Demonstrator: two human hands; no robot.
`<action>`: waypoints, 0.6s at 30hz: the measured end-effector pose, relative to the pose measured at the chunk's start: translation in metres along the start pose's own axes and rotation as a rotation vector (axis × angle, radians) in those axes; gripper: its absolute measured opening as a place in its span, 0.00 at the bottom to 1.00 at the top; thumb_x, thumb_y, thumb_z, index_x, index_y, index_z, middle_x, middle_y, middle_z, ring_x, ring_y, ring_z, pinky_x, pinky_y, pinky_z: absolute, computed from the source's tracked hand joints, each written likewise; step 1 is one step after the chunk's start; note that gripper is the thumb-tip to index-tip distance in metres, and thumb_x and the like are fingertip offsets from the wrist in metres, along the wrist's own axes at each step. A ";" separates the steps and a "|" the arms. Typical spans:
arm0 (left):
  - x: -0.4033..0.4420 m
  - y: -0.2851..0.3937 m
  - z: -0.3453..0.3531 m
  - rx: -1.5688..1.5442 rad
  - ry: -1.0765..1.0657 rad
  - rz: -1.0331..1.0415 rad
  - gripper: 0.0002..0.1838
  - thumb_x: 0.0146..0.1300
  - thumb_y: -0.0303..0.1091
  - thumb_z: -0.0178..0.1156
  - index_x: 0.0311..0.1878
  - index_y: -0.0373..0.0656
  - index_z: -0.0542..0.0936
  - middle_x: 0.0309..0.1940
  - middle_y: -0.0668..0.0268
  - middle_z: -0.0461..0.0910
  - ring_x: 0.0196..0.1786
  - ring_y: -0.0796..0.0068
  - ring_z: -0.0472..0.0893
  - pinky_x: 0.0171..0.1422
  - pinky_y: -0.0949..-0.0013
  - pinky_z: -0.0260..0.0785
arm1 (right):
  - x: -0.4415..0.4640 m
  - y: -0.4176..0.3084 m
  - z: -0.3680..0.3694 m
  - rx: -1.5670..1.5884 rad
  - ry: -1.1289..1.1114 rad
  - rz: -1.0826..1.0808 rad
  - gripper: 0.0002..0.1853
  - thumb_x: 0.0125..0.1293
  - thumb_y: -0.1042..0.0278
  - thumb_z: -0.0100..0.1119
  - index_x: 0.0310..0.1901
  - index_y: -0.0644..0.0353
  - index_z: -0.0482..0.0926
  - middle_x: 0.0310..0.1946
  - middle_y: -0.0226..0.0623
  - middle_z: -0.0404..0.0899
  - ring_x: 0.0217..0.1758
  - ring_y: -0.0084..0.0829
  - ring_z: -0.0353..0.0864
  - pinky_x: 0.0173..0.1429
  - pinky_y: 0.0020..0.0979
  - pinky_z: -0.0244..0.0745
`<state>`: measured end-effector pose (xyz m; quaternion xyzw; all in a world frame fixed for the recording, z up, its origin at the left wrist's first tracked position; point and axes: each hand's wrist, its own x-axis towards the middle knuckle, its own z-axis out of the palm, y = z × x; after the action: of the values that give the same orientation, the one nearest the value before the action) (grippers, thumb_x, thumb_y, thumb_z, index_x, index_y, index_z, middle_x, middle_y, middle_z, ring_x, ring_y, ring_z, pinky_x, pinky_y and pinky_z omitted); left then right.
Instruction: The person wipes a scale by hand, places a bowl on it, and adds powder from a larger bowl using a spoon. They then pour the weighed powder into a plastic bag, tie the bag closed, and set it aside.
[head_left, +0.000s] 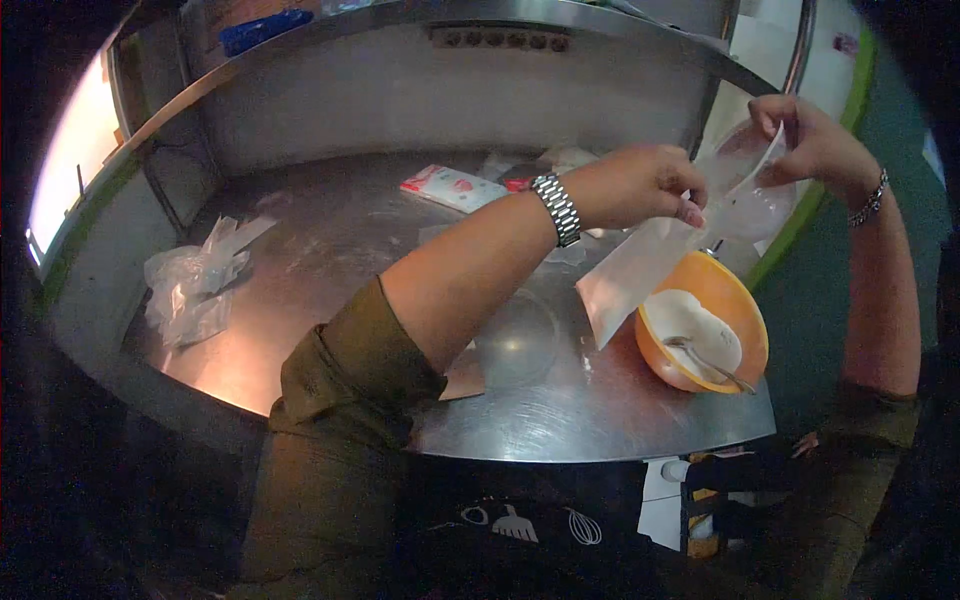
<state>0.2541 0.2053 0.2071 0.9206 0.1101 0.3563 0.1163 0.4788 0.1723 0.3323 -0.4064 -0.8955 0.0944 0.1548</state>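
My left hand (655, 188), with a metal watch at the wrist, pinches the edge of a whitish plastic bag (635, 270) that hangs down beside a yellow bowl. Farther right, my right hand (815, 150) grips the edge of a translucent plastic piece; whether it belongs to the same bag I cannot tell. Below both hands, the yellow bowl (752, 320) stands tilted near the table's right corner. It holds a white substance (690, 315) and a metal spoon (715, 365). Behind the hands is a clear container (755, 212), partly hidden.
Crumpled clear plastic (190, 285) lies at the left of the metal table (330, 200). A red and white packet (455, 187) is near the back, beyond my left forearm. A round transparent item (515, 340) lies mid-table. Past the front edge, a dark apron shows printed utensils.
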 end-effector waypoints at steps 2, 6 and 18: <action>0.020 0.003 0.001 -0.026 -0.004 0.011 0.12 0.55 0.42 0.64 0.36 0.43 0.80 0.31 0.66 0.73 0.38 0.72 0.74 0.44 0.69 0.66 | -0.012 0.005 -0.015 0.019 0.035 -0.005 0.23 0.38 0.69 0.68 0.25 0.51 0.58 0.21 0.17 0.64 0.28 0.12 0.64 0.30 0.21 0.66; 0.055 0.020 0.005 -0.100 0.059 0.017 0.11 0.57 0.41 0.62 0.36 0.44 0.80 0.31 0.65 0.73 0.38 0.73 0.74 0.44 0.69 0.66 | -0.033 0.009 -0.053 0.085 0.060 0.008 0.22 0.39 0.69 0.67 0.27 0.51 0.59 0.23 0.19 0.68 0.30 0.12 0.67 0.30 0.21 0.67; 0.056 -0.012 0.073 -0.200 0.085 0.063 0.10 0.56 0.39 0.63 0.34 0.42 0.79 0.30 0.68 0.72 0.38 0.75 0.72 0.45 0.72 0.65 | -0.045 0.028 -0.024 -0.048 -0.042 0.119 0.25 0.39 0.75 0.71 0.24 0.53 0.57 0.31 0.32 0.81 0.35 0.20 0.76 0.37 0.26 0.75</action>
<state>0.3428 0.2228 0.1864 0.8913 0.0500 0.4079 0.1917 0.5348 0.1572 0.3374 -0.4605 -0.8749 0.0903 0.1202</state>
